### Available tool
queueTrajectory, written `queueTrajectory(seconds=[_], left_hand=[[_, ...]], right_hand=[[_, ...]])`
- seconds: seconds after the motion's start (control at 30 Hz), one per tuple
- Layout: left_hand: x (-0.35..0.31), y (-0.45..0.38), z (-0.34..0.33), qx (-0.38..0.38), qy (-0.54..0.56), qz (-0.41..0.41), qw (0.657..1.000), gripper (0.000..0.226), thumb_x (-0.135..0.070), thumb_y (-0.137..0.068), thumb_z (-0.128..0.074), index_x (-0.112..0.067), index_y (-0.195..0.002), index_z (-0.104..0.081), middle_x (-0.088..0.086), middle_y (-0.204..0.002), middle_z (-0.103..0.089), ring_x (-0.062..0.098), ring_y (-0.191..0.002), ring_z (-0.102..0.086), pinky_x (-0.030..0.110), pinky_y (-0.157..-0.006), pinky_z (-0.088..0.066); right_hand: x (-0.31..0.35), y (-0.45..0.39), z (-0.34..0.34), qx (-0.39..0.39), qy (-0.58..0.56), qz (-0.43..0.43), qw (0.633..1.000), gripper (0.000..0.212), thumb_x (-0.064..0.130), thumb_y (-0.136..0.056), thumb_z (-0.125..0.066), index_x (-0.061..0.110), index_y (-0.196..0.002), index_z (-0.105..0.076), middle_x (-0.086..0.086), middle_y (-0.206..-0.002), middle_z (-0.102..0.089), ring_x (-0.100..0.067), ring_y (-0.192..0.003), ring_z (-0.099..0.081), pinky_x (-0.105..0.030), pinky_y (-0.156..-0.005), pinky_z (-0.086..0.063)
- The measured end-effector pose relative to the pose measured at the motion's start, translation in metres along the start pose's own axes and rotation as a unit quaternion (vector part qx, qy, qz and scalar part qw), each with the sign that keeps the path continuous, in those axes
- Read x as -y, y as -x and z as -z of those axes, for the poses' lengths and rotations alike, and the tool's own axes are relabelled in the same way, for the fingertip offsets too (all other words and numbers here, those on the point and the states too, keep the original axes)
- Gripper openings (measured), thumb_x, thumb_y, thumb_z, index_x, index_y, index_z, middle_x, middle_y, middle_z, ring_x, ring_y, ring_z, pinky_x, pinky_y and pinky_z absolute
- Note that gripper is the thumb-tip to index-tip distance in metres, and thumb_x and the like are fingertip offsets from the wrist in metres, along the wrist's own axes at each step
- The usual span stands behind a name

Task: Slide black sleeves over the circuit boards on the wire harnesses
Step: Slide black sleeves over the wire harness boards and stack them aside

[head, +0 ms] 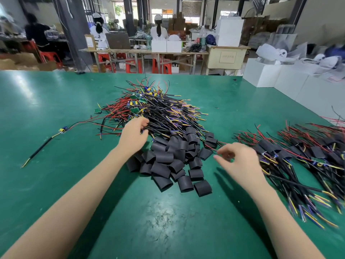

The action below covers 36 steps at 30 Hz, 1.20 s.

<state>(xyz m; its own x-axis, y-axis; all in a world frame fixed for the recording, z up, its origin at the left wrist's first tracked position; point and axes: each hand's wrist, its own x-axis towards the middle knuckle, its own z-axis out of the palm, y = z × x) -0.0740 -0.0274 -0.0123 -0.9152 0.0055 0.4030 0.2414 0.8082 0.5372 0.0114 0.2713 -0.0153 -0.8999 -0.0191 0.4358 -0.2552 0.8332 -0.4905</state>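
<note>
My left hand (133, 133) grasping wires in the tangled unsleeved harness pile (155, 111) on green matting (56, 101), my right hand (236, 159) released, fingers loose, beside the flat black sleeve heap (173, 161), sleeved harnesses (298, 165) far right

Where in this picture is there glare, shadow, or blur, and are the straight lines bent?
Head view: glare patches on the green table; soft shadows under both forearms; the right hand and the sleeved harnesses at the right edge are blurred; the pile of black sleeves is sharp; the table's far edge bows from wide-angle distortion.
</note>
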Motion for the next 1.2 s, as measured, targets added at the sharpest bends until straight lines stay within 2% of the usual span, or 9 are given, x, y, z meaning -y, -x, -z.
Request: queueTrajectory(seconds=[0.13,0.23,0.5,0.67,0.77,0.9,0.97,1.03,1.2], left_hand=[[0.016,-0.026,-0.002,0.101,-0.146,-0.070,0.982,0.055,0.008,-0.093,-0.042,-0.008,-0.145,-0.039,0.016,-0.148,-0.041,0.031,-0.137,-0.032,0.041,-0.111,-0.029],[0.026,-0.034,-0.002,0.169,-0.245,-0.109,0.949,0.053,-0.001,-0.096,-0.046,-0.014,-0.147,-0.037,0.009,-0.151,-0.038,0.029,-0.137,-0.032,0.042,-0.111,-0.032],[0.022,-0.042,0.004,0.117,-0.330,-0.095,0.932,0.010,-0.010,-0.094,-0.057,-0.004,-0.102,-0.060,0.011,-0.105,-0.059,0.030,-0.106,-0.054,0.042,-0.085,-0.050],[0.007,-0.051,0.034,-0.104,-0.057,-0.043,0.992,0.014,-0.010,-0.091,-0.064,0.002,-0.086,-0.070,0.016,-0.081,-0.070,0.032,-0.080,-0.067,0.043,-0.081,-0.053],[-0.011,-0.059,0.066,-0.242,0.034,-0.034,0.969,0.020,-0.016,-0.092,-0.059,-0.001,-0.092,-0.071,0.015,-0.087,-0.071,0.029,-0.082,-0.065,0.042,-0.082,-0.052],[-0.042,-0.058,0.110,-0.418,0.065,-0.112,0.899,0.020,-0.026,-0.098,-0.048,-0.017,-0.100,-0.066,0.003,-0.090,-0.063,0.020,-0.083,-0.054,0.036,-0.080,-0.044],[-0.057,-0.045,0.123,-0.395,0.142,-0.183,0.889,0.017,-0.022,-0.100,-0.044,-0.031,-0.099,-0.058,-0.001,-0.084,-0.060,0.020,-0.078,-0.057,0.036,-0.071,-0.045],[-0.064,-0.024,0.122,-0.320,0.151,-0.214,0.911,0.017,-0.022,-0.102,-0.043,-0.033,-0.101,-0.056,-0.007,-0.075,-0.056,0.012,-0.067,-0.055,0.028,-0.062,-0.042],[-0.045,0.028,0.079,-0.033,0.141,-0.184,0.972,0.021,-0.019,-0.098,-0.055,-0.035,-0.101,-0.069,-0.012,-0.065,-0.057,0.013,-0.054,-0.037,0.028,-0.050,-0.029]], right_hand=[[0.014,0.007,-0.004,0.182,-0.058,0.090,0.977,0.035,0.054,-0.062,-0.081,0.027,-0.082,-0.072,0.008,-0.076,-0.062,-0.009,-0.068,-0.054,-0.025,-0.066,-0.045],[0.012,0.009,-0.003,0.272,-0.044,0.119,0.954,0.045,0.056,-0.056,-0.083,0.031,-0.092,-0.069,0.010,-0.086,-0.061,-0.011,-0.070,-0.054,-0.027,-0.068,-0.048],[0.013,0.006,-0.006,0.249,-0.031,0.125,0.960,0.030,0.037,-0.066,-0.082,0.026,-0.091,-0.070,0.012,-0.081,-0.061,-0.008,-0.060,-0.059,-0.027,-0.069,-0.049],[0.008,0.006,-0.006,0.266,-0.045,0.119,0.956,0.037,0.036,-0.064,-0.085,0.023,-0.097,-0.074,0.007,-0.088,-0.065,-0.006,-0.067,-0.062,-0.009,-0.058,-0.039],[0.009,0.007,-0.007,0.261,-0.038,0.127,0.956,0.035,0.034,-0.067,-0.084,0.022,-0.098,-0.075,0.004,-0.085,-0.064,-0.006,-0.068,-0.061,-0.013,-0.058,-0.043],[0.009,0.009,-0.006,0.265,-0.042,0.137,0.954,0.038,0.036,-0.066,-0.083,0.021,-0.100,-0.076,0.002,-0.083,-0.063,-0.007,-0.068,-0.060,-0.026,-0.063,-0.051],[0.008,0.009,-0.006,0.265,-0.050,0.137,0.953,0.035,0.032,-0.065,-0.084,0.020,-0.097,-0.077,0.002,-0.082,-0.063,-0.007,-0.068,-0.060,-0.027,-0.062,-0.052],[0.007,0.009,-0.006,0.264,-0.052,0.138,0.953,0.031,0.030,-0.066,-0.083,0.019,-0.095,-0.077,0.001,-0.080,-0.062,-0.006,-0.067,-0.060,-0.025,-0.061,-0.051],[0.011,0.008,-0.001,0.233,-0.048,0.141,0.961,0.019,0.028,-0.069,-0.080,0.018,-0.085,-0.076,0.002,-0.077,-0.065,-0.005,-0.065,-0.062,-0.024,-0.065,-0.049]])
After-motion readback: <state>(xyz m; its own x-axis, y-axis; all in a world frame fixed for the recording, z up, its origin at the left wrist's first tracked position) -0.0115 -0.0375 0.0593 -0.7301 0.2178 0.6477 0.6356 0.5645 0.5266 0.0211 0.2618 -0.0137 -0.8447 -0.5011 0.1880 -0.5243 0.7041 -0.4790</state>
